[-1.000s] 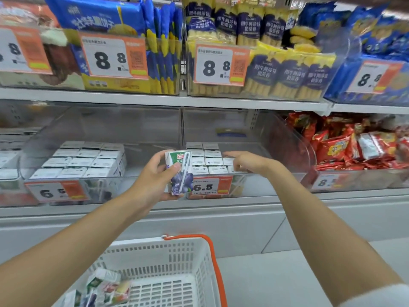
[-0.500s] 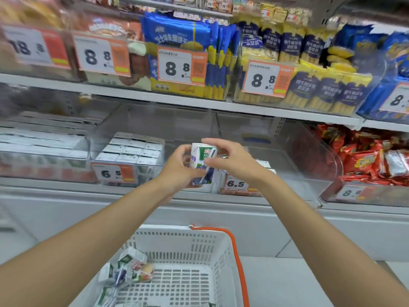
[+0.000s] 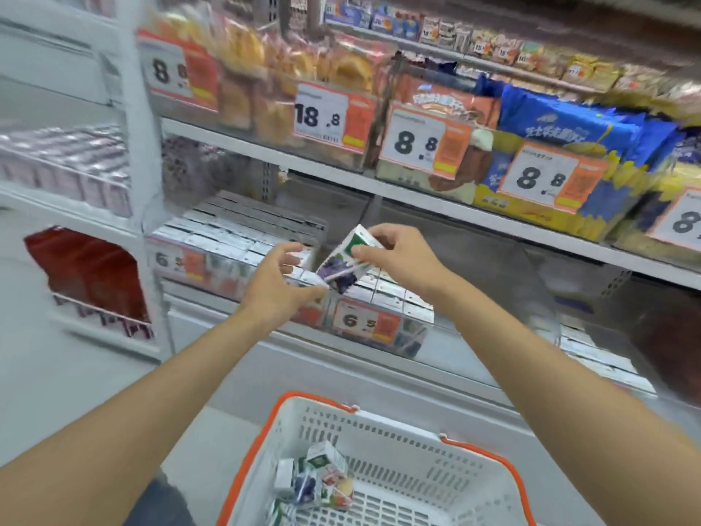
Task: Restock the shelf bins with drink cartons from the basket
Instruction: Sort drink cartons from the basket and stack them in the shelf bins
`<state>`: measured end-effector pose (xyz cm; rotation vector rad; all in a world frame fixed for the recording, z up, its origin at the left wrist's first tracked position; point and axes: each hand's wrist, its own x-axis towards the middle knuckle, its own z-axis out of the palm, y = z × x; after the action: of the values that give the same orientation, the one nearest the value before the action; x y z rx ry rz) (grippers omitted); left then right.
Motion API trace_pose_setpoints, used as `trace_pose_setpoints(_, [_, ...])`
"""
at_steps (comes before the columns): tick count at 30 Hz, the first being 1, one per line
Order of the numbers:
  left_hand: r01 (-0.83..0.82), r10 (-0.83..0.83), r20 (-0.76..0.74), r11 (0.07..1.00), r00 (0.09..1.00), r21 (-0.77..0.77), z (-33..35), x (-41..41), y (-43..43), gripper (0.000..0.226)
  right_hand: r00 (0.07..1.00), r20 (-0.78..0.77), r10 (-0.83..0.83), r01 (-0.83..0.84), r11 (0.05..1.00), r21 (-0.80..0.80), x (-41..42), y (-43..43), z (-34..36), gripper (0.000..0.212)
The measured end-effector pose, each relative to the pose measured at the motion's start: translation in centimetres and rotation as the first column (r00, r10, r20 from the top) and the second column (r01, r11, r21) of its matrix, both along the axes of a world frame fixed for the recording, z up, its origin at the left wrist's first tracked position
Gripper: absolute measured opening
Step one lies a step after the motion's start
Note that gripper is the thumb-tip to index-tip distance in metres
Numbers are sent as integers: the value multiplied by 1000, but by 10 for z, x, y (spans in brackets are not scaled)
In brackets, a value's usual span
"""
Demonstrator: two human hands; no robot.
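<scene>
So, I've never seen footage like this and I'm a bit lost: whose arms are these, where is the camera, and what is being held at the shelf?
There is no machine here. The single picture comes from a camera worn on a person's head, looking forward and down, so the two bare arms are the wearer's own. The right hand pinches a small drink carton, tilted, over a clear shelf bin that holds rows of boxed drinks. The left hand is beside the carton's lower end; blur hides whether it touches. Below, a white basket holds a few loose cartons. Snack packs fill the shelf above.
</scene>
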<state>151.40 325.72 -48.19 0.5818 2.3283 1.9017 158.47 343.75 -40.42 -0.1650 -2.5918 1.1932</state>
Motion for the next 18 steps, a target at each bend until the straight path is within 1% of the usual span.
trace_pose_setpoints(2, [-23, 23, -19, 1000, 1000, -18, -10, -16, -9, 56, 1000, 7, -26, 26, 999, 30, -14, -2, 0, 15])
trace_pose_setpoints(4, [-16, 10, -66, 997, 998, -79, -19, -21, -9, 50, 998, -12, -69, 69, 998, 12, -14, 5, 1, 14])
trace_pose_setpoints(6, [43, -61, -124, 989, 990, -138, -24, -15, 0, 47, 992, -35, -125, 125, 992, 5, -3, 19, 2, 14])
trace_pose_setpoints(7, [76, -104, -165, 983, 981, -169, -25, -9, 7, 46, 987, -47, -153, 155, 988, 26, 6, 27, 1, 14])
trace_pose_setpoints(10, [127, -200, -302, 961, 932, -244, -23, 9, 30, 46, 967, -123, -225, 240, 963, 126, 36, 57, -1, 13])
trace_pose_setpoints(13, [198, -273, -311, 948, 910, -251, -22, 24, 51, 45, 933, -156, -324, 357, 887, 293, 64, 92, -11, 20])
trace_pose_setpoints(14, [211, -279, -297, 947, 913, -240, -22, 28, 57, 44, 924, -137, -356, 381, 852, 359, 70, 103, -15, 22])
trace_pose_setpoints(15, [216, -274, -278, 950, 921, -224, -23, 32, 63, 42, 927, -81, -367, 366, 833, 416, 75, 113, -21, 24])
trace_pose_setpoints(16, [215, -265, -253, 954, 930, -208, -25, 37, 68, 40, 936, 21, -352, 305, 838, 453, 78, 120, -28, 26])
trace_pose_setpoints(17, [211, -255, -228, 957, 940, -199, -27, 41, 73, 39, 939, 165, -302, 204, 874, 441, 80, 126, -36, 28])
trace_pose_setpoints(18, [206, -248, -208, 957, 946, -203, -29, 45, 77, 39, 919, 325, -223, 97, 927, 362, 80, 128, -44, 30])
